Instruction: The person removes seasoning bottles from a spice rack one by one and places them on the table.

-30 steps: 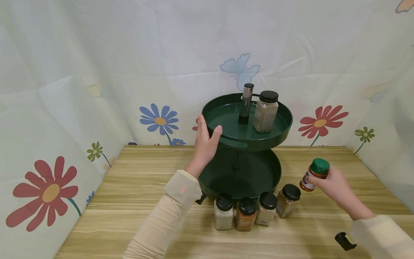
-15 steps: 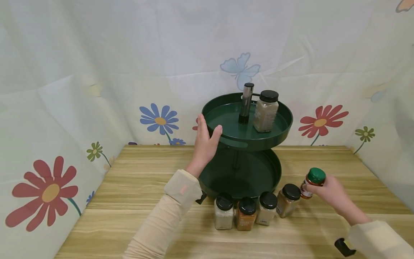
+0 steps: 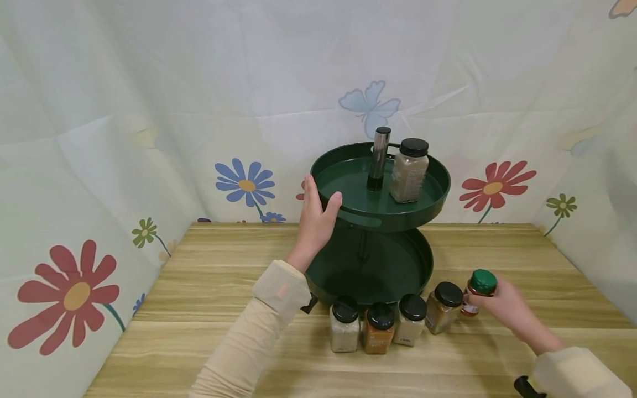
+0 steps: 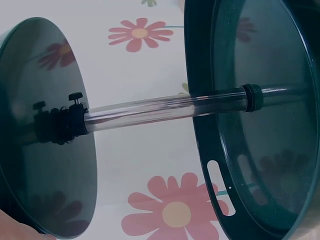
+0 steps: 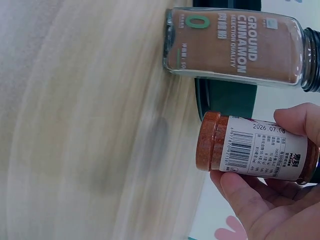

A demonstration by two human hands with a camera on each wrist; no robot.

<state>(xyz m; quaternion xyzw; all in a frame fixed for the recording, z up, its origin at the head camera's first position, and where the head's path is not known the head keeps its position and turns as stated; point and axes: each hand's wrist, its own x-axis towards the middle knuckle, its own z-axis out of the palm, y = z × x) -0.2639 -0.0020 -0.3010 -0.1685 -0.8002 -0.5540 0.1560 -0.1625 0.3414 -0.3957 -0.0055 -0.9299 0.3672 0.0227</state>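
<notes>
My right hand (image 3: 512, 309) grips a small round spice jar (image 3: 483, 283) with a green cap. In the right wrist view this spice jar (image 5: 257, 147) holds red powder behind a white barcode label, with thumb and fingers around it. Beside it stands a square ground cinnamon jar (image 3: 442, 312), apart from it in the right wrist view. My left hand (image 3: 317, 224) rests against the left rim of the upper tray of a dark green two-tier rack (image 3: 388, 221), fingers straight. The left wrist view shows the rack's clear post (image 4: 145, 111) between the tiers.
Three more black-capped jars stand in a row before the rack: a pale one (image 3: 344, 331), an orange one (image 3: 378, 334) and a beige one (image 3: 410, 326). A tall beige jar (image 3: 409, 174) stands on the upper tier beside the metal post (image 3: 379, 157). A flowered curtain hangs behind the wooden table (image 3: 224, 265).
My right hand has brought the green-capped spice jar down and slightly left, nearer the cinnamon jar. The left hand and the rack have stayed still.
</notes>
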